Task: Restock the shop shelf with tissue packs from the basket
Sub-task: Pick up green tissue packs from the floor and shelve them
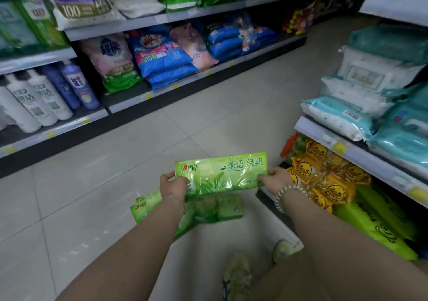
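I hold a green tissue pack flat in front of me over the floor. My left hand grips its left end and my right hand grips its right end. Beneath the held pack lie more green tissue packs, partly hidden by my left arm. The basket itself cannot be made out. To the right, the low shelf has yellow duck-print tissue packs and long green packs under it.
White and teal wipe packs sit on the right shelf's upper level. Across the aisle a long shelf carries detergent bags and shampoo bottles. Tiled floor runs between. My shoes are at the bottom.
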Demonstrator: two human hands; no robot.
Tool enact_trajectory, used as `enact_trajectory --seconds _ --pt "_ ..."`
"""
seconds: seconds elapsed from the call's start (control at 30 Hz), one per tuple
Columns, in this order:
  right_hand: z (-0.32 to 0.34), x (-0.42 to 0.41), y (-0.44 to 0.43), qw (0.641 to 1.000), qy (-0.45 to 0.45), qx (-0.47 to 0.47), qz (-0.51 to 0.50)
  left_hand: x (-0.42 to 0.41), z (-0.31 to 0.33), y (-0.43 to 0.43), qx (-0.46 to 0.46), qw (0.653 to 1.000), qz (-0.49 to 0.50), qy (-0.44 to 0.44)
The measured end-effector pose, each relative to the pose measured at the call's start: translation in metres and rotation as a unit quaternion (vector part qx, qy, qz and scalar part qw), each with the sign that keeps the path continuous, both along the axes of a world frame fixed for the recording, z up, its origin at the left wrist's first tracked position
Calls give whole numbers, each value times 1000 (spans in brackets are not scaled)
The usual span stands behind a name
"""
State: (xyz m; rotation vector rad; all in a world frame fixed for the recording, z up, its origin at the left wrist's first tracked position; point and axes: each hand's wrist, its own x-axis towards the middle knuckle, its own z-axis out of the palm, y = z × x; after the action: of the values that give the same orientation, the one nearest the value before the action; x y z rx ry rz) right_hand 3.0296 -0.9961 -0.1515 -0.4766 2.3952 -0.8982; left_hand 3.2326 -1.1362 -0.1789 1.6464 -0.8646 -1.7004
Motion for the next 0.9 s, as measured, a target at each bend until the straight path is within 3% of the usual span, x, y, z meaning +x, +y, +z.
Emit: enact_trajectory --seconds 0.27,0.9 --pt "65 -16 11 985 26 -135 -100 -28 55 4 -68 997 9 39" --pt "192 -35 33 929 76 -323 -161 -86 200 -9 -217 965 10 148"
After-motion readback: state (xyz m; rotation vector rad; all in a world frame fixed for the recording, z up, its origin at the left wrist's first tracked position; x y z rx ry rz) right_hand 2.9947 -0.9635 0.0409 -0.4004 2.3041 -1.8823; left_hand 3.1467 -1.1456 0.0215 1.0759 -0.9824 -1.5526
